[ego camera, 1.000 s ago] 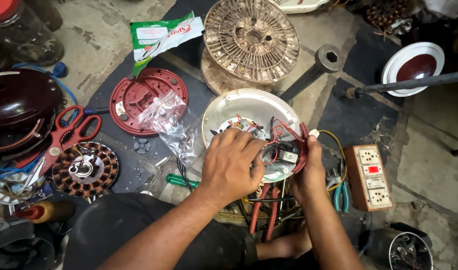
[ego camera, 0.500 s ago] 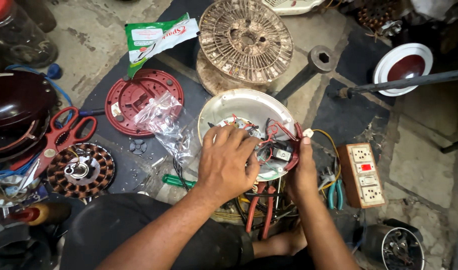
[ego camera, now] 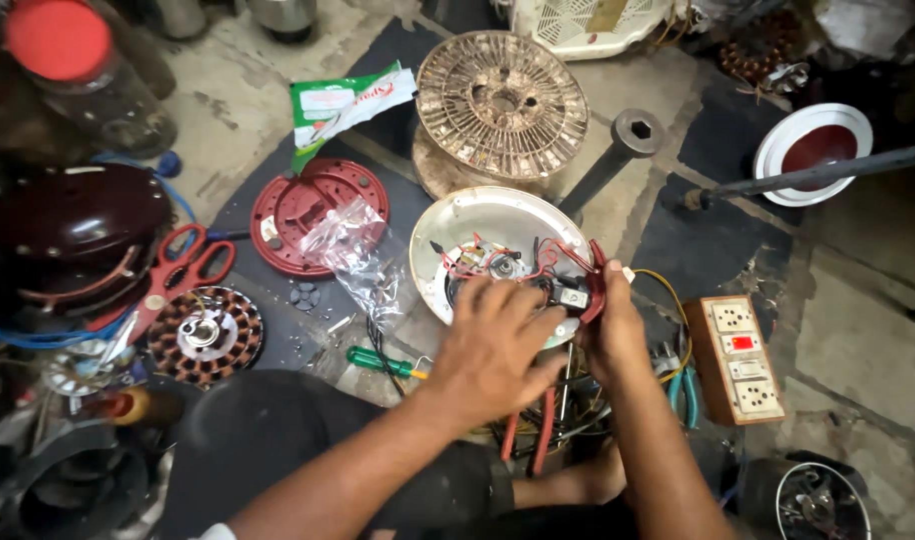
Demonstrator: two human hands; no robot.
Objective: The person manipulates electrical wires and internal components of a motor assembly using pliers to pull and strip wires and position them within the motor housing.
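A round white fan housing point(ego camera: 475, 212) lies open on the floor mat, with red wires point(ego camera: 478, 262) and a small black part point(ego camera: 570, 296) inside. My left hand point(ego camera: 493, 348) lies palm down over its near half, fingers bent onto the wiring next to the black part. What is under the palm is hidden. My right hand point(ego camera: 616, 335) grips the housing's right rim, where a red piece point(ego camera: 599, 283) sticks up.
Red-handled pliers point(ego camera: 538, 430) and a green screwdriver point(ego camera: 378, 360) lie by my knees. A clear bag point(ego camera: 353, 250), red cover point(ego camera: 293, 205), copper stator point(ego camera: 203, 335), red scissors point(ego camera: 183, 270), brown rotor point(ego camera: 503, 100), metal pipe point(ego camera: 618, 150) and socket board point(ego camera: 738, 358) surround the housing.
Both hands stay on the housing. My left hand has shifted slightly right toward the black part, and its fingers have spread a little.
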